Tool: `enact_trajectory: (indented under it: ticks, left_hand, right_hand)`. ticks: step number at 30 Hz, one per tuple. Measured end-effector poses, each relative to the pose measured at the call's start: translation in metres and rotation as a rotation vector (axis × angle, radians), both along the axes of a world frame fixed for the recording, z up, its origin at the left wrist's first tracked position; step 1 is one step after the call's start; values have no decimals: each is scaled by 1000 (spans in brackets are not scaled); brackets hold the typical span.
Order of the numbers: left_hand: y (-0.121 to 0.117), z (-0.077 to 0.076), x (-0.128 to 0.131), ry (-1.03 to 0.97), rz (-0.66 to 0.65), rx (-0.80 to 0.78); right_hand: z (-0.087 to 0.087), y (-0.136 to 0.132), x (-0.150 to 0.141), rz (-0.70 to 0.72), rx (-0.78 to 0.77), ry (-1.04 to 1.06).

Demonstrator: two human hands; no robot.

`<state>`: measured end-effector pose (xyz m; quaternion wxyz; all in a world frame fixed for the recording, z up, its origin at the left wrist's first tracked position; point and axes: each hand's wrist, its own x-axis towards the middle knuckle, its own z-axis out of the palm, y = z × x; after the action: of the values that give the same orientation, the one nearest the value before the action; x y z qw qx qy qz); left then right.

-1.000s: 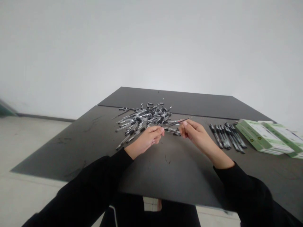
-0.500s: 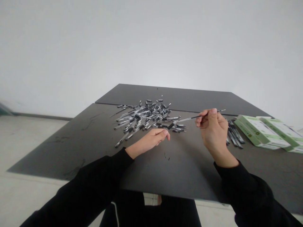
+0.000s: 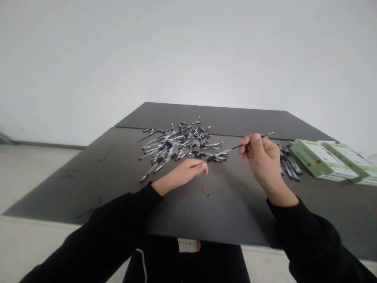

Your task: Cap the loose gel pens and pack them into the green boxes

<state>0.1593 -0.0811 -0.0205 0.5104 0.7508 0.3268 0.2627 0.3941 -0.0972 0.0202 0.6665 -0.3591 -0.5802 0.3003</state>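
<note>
Left of the heap of pens [image 3: 175,144], the pale floor [image 3: 32,177] shows beyond the edge of the dark table [image 3: 88,188], which is made of 2 boards meeting in a straight seam that runs just behind the heap. The black sleeve [image 3: 108,232] of the left arm reaches in from the lower left, toward the near side of the heap.

The left hand [image 3: 180,176] sits just in front of the heap's right half, back upward, with its fingers lightly curled together. Its fingertips [image 3: 203,166] are close to the loose pens at the heap's near edge, but the hand hides its own palm, so I cannot tell whether it is pinching anything. A few small dark flecks [image 3: 204,192] mark the table in front of the heap.

Right of the heap, the right hand [image 3: 263,159] is raised off the table, its thumb and fingers closed on a slim black pen [image 3: 235,147]. The pen slants through the grip, with its thin tip up and to the right and its thicker black end down and to the left, near the heap's right edge. The black sleeve [image 3: 309,232] of the right arm comes in from the lower right.

Farther right of the heap, a row of black pens [image 3: 290,163] lies side by side, and just beyond it are 2 green-and-white boxes [image 3: 322,161] near the table's right side.
</note>
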Motion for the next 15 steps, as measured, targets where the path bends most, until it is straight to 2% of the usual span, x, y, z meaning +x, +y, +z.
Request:
enact_trajectory:
  ticks: [2,5,8,11,13,15]
  left_hand:
    - [-1,0,1,-12,-34,-35]
    - [0,-4,2,-86,-75,-128]
    - [4,-8,4,-249,-49,-196]
    - [9,-10,4,-352,1,-190]
    - [11,-10,4,-361,17,-178]
    - [11,-10,5,-358,22,-173]
  right_hand:
    - [1,-3,-3,27,-24,-108]
    - [3,-8,-11,162,-82,-320]
    - [1,-3,-9,240,-90,-372]
    - [-8,14,11,55,-147,-409]
    - [-21,29,28,-128,-191,-553]
    - [-36,43,40,-229,-194,-733]
